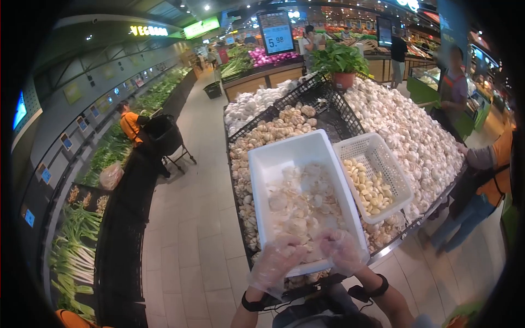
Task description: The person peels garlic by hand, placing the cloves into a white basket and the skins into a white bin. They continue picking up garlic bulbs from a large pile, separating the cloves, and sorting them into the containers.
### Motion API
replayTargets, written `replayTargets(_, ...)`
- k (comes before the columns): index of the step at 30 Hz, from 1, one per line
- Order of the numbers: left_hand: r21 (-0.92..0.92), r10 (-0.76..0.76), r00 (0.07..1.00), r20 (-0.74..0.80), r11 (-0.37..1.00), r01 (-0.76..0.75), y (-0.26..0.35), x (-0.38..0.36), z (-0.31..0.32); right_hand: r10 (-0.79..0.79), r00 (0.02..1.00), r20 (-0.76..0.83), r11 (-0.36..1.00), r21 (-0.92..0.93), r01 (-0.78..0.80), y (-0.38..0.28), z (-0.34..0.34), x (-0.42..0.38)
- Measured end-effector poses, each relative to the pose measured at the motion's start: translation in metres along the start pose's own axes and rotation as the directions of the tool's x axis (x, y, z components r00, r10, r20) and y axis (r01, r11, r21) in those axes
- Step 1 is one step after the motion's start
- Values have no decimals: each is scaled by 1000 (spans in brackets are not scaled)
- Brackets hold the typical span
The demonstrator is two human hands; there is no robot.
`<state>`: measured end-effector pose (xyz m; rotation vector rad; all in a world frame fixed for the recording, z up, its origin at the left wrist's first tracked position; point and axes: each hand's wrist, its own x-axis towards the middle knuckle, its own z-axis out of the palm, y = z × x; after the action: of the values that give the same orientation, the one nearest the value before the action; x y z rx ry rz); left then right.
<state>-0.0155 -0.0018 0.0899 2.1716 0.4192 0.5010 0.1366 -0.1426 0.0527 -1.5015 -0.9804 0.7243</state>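
My left hand (pixel 280 258) and my right hand (pixel 343 251), both in clear plastic gloves, are close together over the near end of a white foam box (pixel 255 188). The fingers of each are curled and pinched; whatever they hold is too small to make out. Thin garlic skins (pixel 298 199) lie scattered over the box floor, thickest near my hands. To the right of the box, a white perforated basket (pixel 391 158) holds peeled garlic cloves (pixel 369 186). Box and basket both rest on heaped garlic.
White garlic bulbs (pixel 404 120) pile up on the right, browner bulbs (pixel 240 164) on the left. Behind the box are a black crate (pixel 347 115) and a potted plant (pixel 343 79). Across the aisle, a person in an orange vest (pixel 131 126) stands beside a cart (pixel 164 134). Another person (pixel 481 180) stands at right.
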Motion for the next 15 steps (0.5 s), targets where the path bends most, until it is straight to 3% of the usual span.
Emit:
replayTargets(4,-32,-146,987,-72,989,144,1,-5,-5,-96,995,-31,975,200,100,6,1,-1)
replayTargets(6,45,-171,982,-81,984,175,11,-11,1,-228,952,-205,838,456,299,27,8,2)
replayTargets(8,-160,-170,979,113,969,186,15,-24,13,-357,910,-211,933,-34,358,24,1,7)
replayTargets(9,24,-119,981,153,993,117,55,-20,9,-356,914,-195,922,-230,310,17,-2,10)
replayTargets(10,8,-75,977,197,997,75,66,-17,17,-342,923,-179,877,-413,245,10,-3,14)
replayTargets(12,203,-110,962,249,977,59,74,-14,34,-588,806,-63,673,-590,445,22,6,22)
replayTargets(13,300,479,843,246,789,-536,44,-22,42,-591,802,-89,666,-615,422,18,6,21)
replayTargets(15,335,458,850,261,783,-525,24,-18,50,-399,917,-17,619,-743,256,9,6,18)
